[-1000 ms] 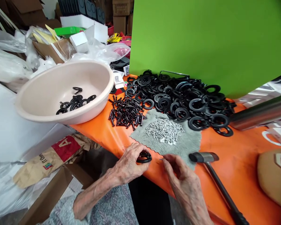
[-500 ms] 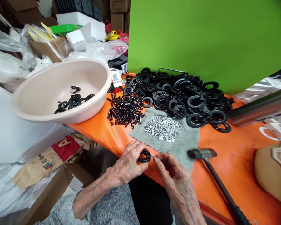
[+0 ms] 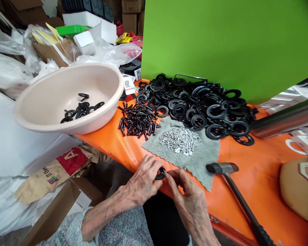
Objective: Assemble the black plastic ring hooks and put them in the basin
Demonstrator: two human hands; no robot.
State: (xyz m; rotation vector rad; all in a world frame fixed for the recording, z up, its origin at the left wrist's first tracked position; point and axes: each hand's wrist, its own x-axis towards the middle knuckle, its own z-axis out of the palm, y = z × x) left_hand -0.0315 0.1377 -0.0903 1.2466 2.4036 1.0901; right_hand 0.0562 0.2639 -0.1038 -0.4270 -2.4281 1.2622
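My left hand (image 3: 145, 181) is closed around a black ring (image 3: 159, 175) at the table's front edge, and part of the ring is hidden behind the fingers. The thumb and forefinger of my right hand (image 3: 188, 196) are pinched together at the ring's right side. They hold a small silver pin, now mostly covered by the fingertips. Just beyond my hands, many loose silver pins (image 3: 179, 140) lie on a grey cloth (image 3: 207, 153). A heap of short black rod-like parts (image 3: 138, 121) is to the left of the cloth. Behind it is a large pile of black rings (image 3: 195, 99).
A beige basin (image 3: 48, 80) with several black ring pieces stands at the left. On the right, a hammer (image 3: 236, 196) lies on the orange tabletop (image 3: 267, 164) near a metal tube (image 3: 284, 116) and a tan rounded object (image 3: 295, 188). A green panel (image 3: 220, 41) rises behind.
My right fingertips have moved slightly left, up against the ring. The silver pin that showed between them and the ring is now mostly hidden. The ring has turned a little.
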